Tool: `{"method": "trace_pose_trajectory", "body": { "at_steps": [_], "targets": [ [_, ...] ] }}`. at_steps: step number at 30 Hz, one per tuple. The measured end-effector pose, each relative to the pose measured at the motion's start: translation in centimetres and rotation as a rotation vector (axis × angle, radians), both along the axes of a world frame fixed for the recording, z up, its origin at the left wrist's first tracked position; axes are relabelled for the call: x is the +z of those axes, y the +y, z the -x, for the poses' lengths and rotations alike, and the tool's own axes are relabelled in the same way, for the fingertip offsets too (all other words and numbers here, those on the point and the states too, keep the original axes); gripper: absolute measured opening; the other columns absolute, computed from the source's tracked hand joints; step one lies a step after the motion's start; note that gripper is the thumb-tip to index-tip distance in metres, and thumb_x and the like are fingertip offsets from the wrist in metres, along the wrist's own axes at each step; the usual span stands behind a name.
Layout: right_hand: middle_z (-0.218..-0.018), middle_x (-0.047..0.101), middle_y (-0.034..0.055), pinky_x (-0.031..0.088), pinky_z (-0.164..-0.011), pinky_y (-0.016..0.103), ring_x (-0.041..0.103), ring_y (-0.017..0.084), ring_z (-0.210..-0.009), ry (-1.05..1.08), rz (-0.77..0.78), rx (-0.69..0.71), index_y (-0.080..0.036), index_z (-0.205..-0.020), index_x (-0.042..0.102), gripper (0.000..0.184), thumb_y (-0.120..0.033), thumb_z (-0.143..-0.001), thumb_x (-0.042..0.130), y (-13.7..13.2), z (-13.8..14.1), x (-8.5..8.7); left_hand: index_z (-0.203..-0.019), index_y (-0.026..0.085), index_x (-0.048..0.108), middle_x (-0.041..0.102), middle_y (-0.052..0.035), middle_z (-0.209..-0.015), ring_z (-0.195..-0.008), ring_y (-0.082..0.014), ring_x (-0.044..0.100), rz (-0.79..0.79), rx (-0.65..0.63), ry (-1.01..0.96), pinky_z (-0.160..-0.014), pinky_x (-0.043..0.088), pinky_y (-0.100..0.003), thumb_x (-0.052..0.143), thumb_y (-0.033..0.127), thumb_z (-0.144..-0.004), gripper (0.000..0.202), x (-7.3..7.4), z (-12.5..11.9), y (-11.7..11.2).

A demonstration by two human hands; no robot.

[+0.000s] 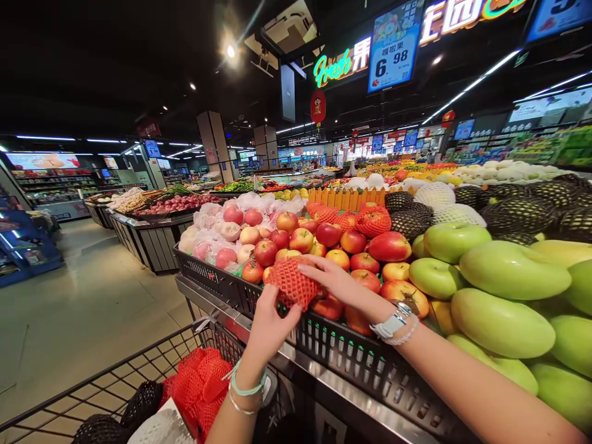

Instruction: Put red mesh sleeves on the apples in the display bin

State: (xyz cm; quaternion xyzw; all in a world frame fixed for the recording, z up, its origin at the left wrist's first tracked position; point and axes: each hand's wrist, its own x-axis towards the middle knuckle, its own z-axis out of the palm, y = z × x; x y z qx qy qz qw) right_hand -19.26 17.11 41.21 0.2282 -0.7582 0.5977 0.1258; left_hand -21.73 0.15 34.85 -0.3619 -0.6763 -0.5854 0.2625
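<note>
A round fruit in a red foam net (pixel 293 282) is between my two hands, above the front edge of the display. My left hand (pixel 271 327) grips it from below and the near side, thumb and fingers curled round the net. My right hand (pixel 335 282) lies against its upper right side, fingertips on the net. Netting hides the fruit's skin, so its kind cannot be told. Behind it, red and yellow apples (pixel 301 240) are heaped in a black plastic crate (pixel 370 357).
At lower left stands a black wire shopping cart (pixel 152 364) holding red foam nets (pixel 206 385) and black-netted items (pixel 143 404). Large green mangoes (pixel 513 268) are piled at right. Plastic-wrapped fruit (pixel 217 225) lies left of the apples, near an orange picket divider (pixel 346 198).
</note>
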Motion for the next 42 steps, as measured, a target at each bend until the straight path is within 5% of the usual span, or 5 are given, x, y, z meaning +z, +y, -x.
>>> {"method": "trace_pose_trajectory", "body": {
  "at_steps": [6,11,23,35,42],
  "targets": [
    [-0.124,0.065,0.0063,0.043,-0.108,0.040,0.058,0.024,-0.118,0.094,0.075,-0.073,-0.017,-0.113,0.063,0.047,-0.056,-0.088,0.056,0.6,0.3,0.4,-0.094,0.019,0.067,0.064,-0.0054,-0.098,-0.085,-0.0158,0.062,-0.507,-0.196,-0.235,-0.067,0.056,-0.024,0.063,0.052,-0.086,0.035,1.2,0.8,-1.8],
    [-0.129,0.062,0.0067,0.042,-0.108,0.038,0.057,0.023,-0.119,0.195,-0.100,-0.072,-0.019,-0.128,0.056,0.046,-0.048,-0.092,0.056,0.1,-0.8,0.2,-0.139,0.024,0.041,0.054,-0.0197,-0.137,-0.100,-0.0278,0.066,-0.169,-0.773,-0.726,-0.075,0.058,-0.040,0.037,0.089,-0.076,0.091,1.3,0.2,-0.3],
    [-0.136,0.050,0.0085,0.029,-0.116,0.039,0.043,0.023,-0.133,0.332,-0.300,0.042,-0.021,-0.132,0.056,0.044,-0.043,-0.094,0.058,1.2,-1.4,0.9,-0.114,0.018,0.072,0.074,-0.0098,-0.109,-0.095,-0.0229,0.072,-0.281,-1.351,-1.027,-0.091,0.054,-0.037,0.060,0.064,-0.085,0.056,0.2,1.3,0.6],
    [-0.127,0.058,0.0051,0.039,-0.109,0.032,0.054,0.019,-0.120,0.176,-0.144,0.186,-0.019,-0.120,0.057,0.033,-0.041,-0.097,0.048,0.6,-1.9,0.8,-0.105,0.023,0.072,0.069,-0.0025,-0.121,-0.106,-0.0169,0.065,-0.595,-1.043,-0.983,-0.105,0.048,-0.039,0.041,0.054,-0.099,0.044,0.8,-1.5,2.4],
    [-0.125,0.059,0.0072,0.037,-0.111,0.035,0.053,0.020,-0.119,0.164,-0.207,0.131,-0.018,-0.115,0.056,0.039,-0.049,-0.101,0.037,0.5,-1.7,0.5,-0.109,0.020,0.071,0.070,-0.0070,-0.118,-0.106,-0.0226,0.065,-0.753,-1.028,-0.965,-0.098,0.054,-0.040,0.083,0.060,-0.062,0.063,0.9,-2.5,2.9]
  ]
}}
